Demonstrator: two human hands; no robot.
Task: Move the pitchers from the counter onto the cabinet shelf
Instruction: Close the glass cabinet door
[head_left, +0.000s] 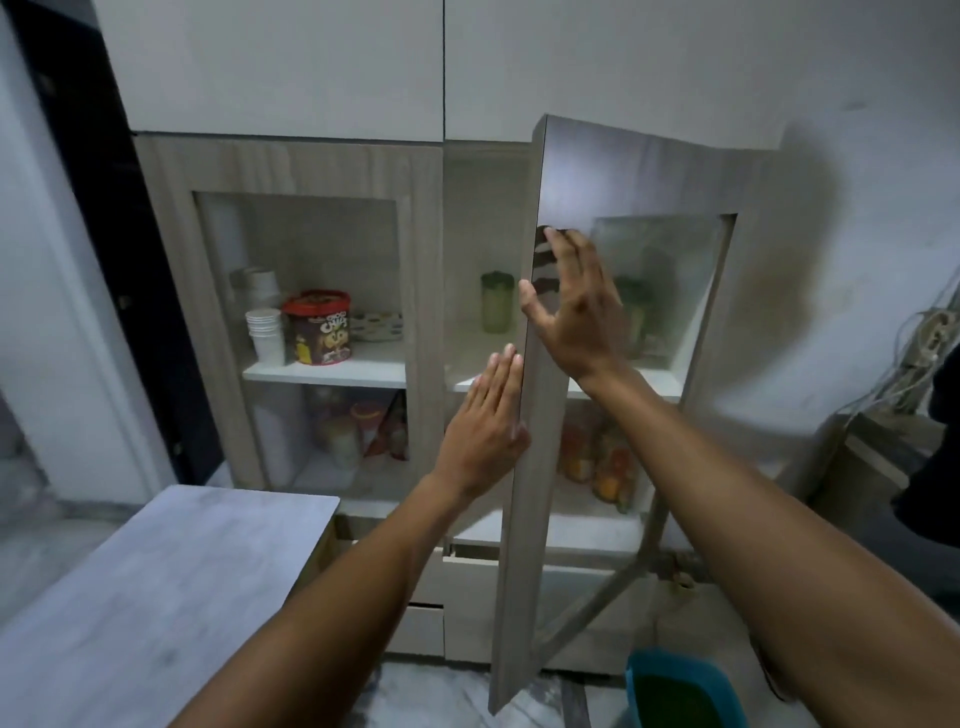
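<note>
The right-hand cabinet door (540, 364) is shown partly open, seen nearly edge-on. The right hand (576, 312) is laid against its outer face, fingers loosely spread, thumb hooked toward the door's free edge. The left hand (485, 426) is held flat beside the same edge, fingers pressed together; nothing is gripped by either hand. One green pitcher (497, 302) stands upright on the white shelf (462, 382), near its back left corner; a second green shape behind the door glass is too blurred to be identified. No pitcher is seen on the grey counter (156, 597) at lower left. Risks are judged as follows: fingers may be pinched at the door edge, and the pitcher may be struck if the door is swung hard.
</note>
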